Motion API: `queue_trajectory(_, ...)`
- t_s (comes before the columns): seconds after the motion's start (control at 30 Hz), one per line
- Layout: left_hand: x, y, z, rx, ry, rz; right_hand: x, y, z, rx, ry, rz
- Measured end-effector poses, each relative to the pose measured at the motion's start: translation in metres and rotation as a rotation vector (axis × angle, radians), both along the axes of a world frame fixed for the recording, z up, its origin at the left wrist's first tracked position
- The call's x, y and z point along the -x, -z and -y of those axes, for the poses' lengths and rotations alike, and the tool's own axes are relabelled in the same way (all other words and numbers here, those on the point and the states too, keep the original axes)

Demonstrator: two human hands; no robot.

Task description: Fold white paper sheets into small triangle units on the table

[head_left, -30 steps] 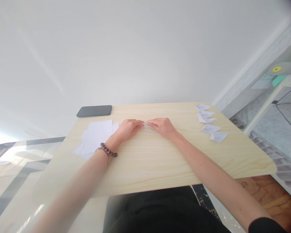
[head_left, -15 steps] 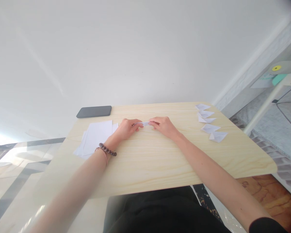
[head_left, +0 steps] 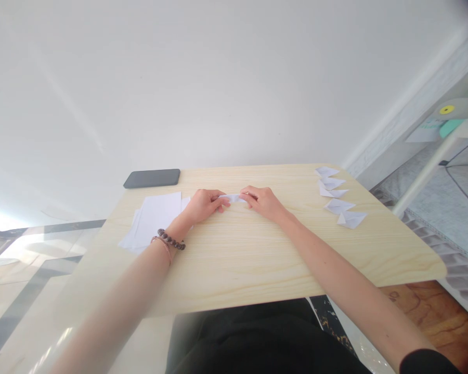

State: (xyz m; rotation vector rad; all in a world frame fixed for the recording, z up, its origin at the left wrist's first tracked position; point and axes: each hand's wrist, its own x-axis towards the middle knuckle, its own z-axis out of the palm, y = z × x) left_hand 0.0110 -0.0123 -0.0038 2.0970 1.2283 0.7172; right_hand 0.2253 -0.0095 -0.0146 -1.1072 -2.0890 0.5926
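1. I judge the step in hand to be working the creases of a small, narrow piece of folded white paper (head_left: 235,198), stretched between both hands over the middle of the pale wood-grain bench (head_left: 234,265); whether it touches the surface I cannot tell.
2. My left grip (head_left: 203,204) is clamped on the paper's left end; my right grip (head_left: 262,200) pinches its right end between thumb and fingers.
3. The next move, I think, calls for light, even pressure from both thumbs, as such thin folds could slip or crumple.
4. Both forearms reach forward and slant inward, backs of the hands up, fingertips facing each other.
5. Flat white paper sheets (head_left: 159,215) lie beside my left wrist; pointed white folded-paper shapes (head_left: 352,219) line the right side.
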Motion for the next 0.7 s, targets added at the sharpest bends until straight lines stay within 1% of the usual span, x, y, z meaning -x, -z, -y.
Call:
queue_trajectory(0.13,0.000,0.000,0.000,0.013,-0.020,0.005,-0.001,0.001,0.000,0.013,0.026,0.001)
queue_trajectory(0.27,-0.002,-0.004,0.005,-0.015,0.047,0.004,0.005,0.003,0.004,-0.003,0.034,0.059)
queue_trajectory(0.37,-0.005,-0.006,0.008,-0.031,0.104,0.008,0.010,0.003,0.005,0.019,-0.017,0.044)
queue_trajectory(0.47,-0.007,-0.007,0.009,-0.043,0.126,0.004,0.010,0.002,0.003,0.065,-0.060,0.019)
queue_trajectory(0.6,-0.007,-0.008,0.007,-0.074,0.118,-0.023,0.005,-0.002,0.003,0.179,-0.137,-0.031)
queue_trajectory(0.7,-0.004,-0.008,0.006,-0.064,0.117,-0.045,0.002,-0.005,0.004,0.237,-0.183,-0.072)
